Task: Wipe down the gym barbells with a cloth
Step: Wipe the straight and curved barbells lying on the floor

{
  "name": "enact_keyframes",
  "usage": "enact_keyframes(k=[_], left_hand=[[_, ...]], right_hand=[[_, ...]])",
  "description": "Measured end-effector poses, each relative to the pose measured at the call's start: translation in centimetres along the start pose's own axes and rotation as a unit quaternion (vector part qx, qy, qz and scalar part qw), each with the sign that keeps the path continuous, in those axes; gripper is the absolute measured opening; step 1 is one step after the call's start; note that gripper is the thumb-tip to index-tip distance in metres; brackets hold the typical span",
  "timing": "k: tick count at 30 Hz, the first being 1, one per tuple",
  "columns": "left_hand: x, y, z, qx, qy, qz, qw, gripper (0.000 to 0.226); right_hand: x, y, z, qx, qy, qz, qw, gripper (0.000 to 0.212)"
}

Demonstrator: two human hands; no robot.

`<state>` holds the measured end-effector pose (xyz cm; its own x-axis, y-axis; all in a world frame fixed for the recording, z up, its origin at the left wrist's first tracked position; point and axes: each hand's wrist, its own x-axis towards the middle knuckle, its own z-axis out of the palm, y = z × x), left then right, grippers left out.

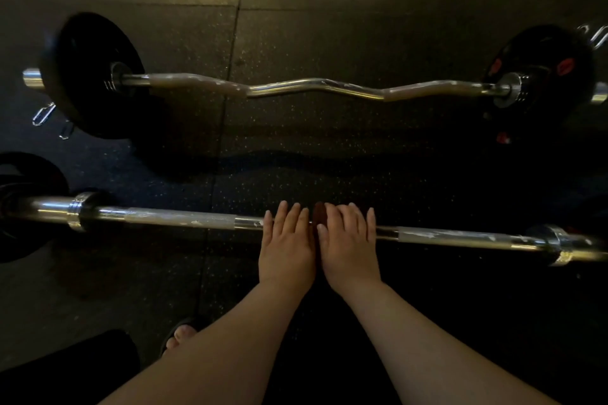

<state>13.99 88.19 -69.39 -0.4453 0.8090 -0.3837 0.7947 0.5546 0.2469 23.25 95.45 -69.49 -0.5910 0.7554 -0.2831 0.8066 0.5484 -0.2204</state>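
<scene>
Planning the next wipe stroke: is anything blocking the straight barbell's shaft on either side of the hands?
Nothing visible. The left hand and right hand rest mid-shaft on the straight barbell, a dark cloth between them; the shaft runs unobstructed to both collars.

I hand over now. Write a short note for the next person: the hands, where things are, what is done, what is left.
Left hand and right hand: both flat, side by side on the middle of the straight barbell.
A dark reddish patch between them may be the cloth; unclear.
The curl bar lies beyond, untouched.
Done: cannot tell.
Left: pale smears show on both bars.
</scene>
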Motion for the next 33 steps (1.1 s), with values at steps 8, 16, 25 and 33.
enact_keyframes(k=[8,16,25,33], left_hand=[[0.3,-0.1,1.4,-0.007,0.022,-0.003,1.0,0.059],[0.2,-0.1,1.9,-0.044,0.056,-0.003,0.997,0.065],[0.1,-0.3,2.1,-0.011,0.036,0.002,0.999,0.079],[-0.3,-0.2,2.0,0.017,0.029,-0.005,0.999,0.063]], right_hand=[[0.0,-0.2,0.4,0.041,0.085,0.126,0.988,0.051],[-0.3,3.4,0.6,0.003,0.112,0.137,0.984,0.052],[-0.9,3.4,1.3,-0.011,0.089,0.024,0.996,0.052],[-0.7,0.2,1.8,0.012,0.049,-0.028,0.998,0.054]])
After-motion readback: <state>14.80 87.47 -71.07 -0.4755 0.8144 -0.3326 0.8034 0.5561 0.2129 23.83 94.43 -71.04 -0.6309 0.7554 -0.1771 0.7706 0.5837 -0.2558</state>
